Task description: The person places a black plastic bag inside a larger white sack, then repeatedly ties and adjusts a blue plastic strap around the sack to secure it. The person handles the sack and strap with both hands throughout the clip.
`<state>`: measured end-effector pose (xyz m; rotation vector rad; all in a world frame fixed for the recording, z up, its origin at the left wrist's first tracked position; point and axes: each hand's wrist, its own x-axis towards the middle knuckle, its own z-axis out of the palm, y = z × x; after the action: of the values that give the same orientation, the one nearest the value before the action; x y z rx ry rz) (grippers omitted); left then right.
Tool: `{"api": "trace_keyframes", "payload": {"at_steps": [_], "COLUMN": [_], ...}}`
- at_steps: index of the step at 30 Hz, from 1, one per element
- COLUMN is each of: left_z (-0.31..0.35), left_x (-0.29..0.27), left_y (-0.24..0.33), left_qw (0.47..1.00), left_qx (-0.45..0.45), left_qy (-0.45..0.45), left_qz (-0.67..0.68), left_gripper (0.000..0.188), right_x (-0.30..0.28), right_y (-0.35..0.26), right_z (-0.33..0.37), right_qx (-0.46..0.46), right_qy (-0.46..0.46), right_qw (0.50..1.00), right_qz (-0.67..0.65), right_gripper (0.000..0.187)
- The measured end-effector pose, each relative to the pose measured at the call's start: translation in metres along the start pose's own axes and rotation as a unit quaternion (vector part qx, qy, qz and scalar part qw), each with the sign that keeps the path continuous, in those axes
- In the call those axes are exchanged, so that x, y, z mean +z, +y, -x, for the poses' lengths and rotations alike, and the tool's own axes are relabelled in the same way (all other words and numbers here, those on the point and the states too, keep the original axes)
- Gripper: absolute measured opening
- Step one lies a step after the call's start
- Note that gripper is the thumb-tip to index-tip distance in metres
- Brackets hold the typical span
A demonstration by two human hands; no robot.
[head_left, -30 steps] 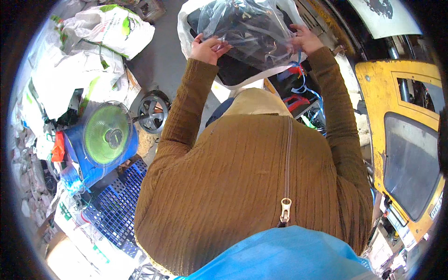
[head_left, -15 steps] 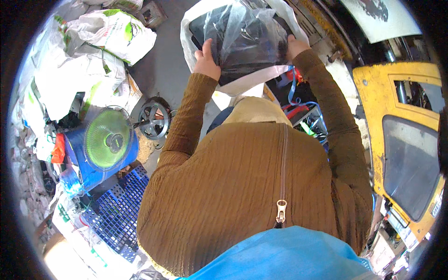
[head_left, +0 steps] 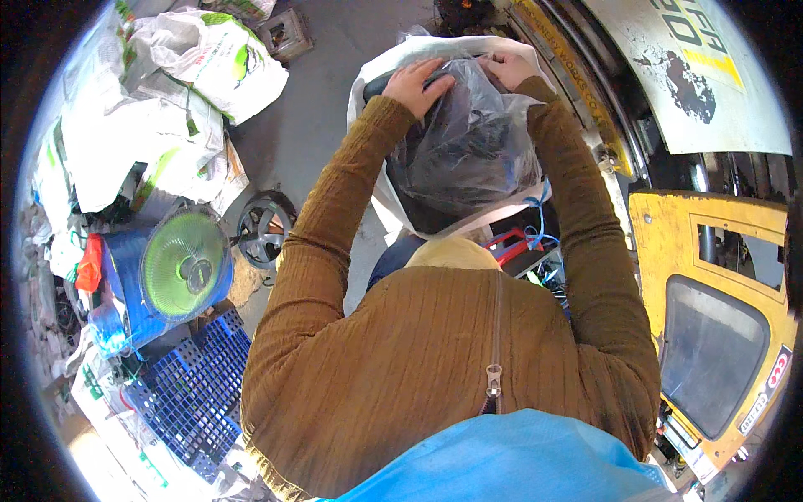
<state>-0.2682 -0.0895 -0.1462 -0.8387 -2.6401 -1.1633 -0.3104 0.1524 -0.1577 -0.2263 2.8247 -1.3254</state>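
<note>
White sack (head_left: 391, 58), clear film (head_left: 473, 155)
Left hand (head_left: 418, 87) half-open on it, right hand (head_left: 508, 70) curled, can't tell if gripping; hard tug might rip film.

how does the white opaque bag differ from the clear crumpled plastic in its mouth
The white opaque bag blocks the view through it, while the clear crumpled plastic lets dark material show through. The white bag forms the broad outer rim; the clear plastic lies bunched within it. The white bag looks plain, whereas the clear plastic catches glints. Both look thin and flexible.
</note>
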Motion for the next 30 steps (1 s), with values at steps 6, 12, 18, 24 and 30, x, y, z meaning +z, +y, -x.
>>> {"api": "trace_keyframes", "payload": {"at_steps": [6,12,18,24,30], "left_z": [0.012,0.015,0.031,0.064,0.069], "left_x": [0.012,0.006,-0.006,0.002,0.006], "left_y": [-0.017,-0.019,-0.007,0.022,0.012], "left_qw": [0.996,0.996,0.998,0.984,0.980], "left_qx": [-0.018,0.036,0.036,0.058,0.070], "left_qy": [-0.053,-0.051,-0.057,-0.123,-0.141], "left_qz": [-0.070,-0.069,-0.020,-0.118,-0.125], "left_gripper": [0.087,0.102,0.127,0.136,0.141], "right_x": [0.006,0.004,-0.047,-0.037,-0.016], "right_y": [0.033,0.029,-0.016,-0.020,-0.027], "right_z": [-0.019,-0.012,0.095,0.210,0.214], "right_qx": [0.017,-0.129,0.058,-0.031,0.015], "right_qy": [-0.032,0.085,0.132,-0.169,-0.279], "right_qw": [0.989,0.986,0.963,0.980,0.901], "right_qz": [0.141,0.069,-0.229,0.103,0.332], "right_gripper": [0.034,0.023,0.025,0.015,0.026]}}
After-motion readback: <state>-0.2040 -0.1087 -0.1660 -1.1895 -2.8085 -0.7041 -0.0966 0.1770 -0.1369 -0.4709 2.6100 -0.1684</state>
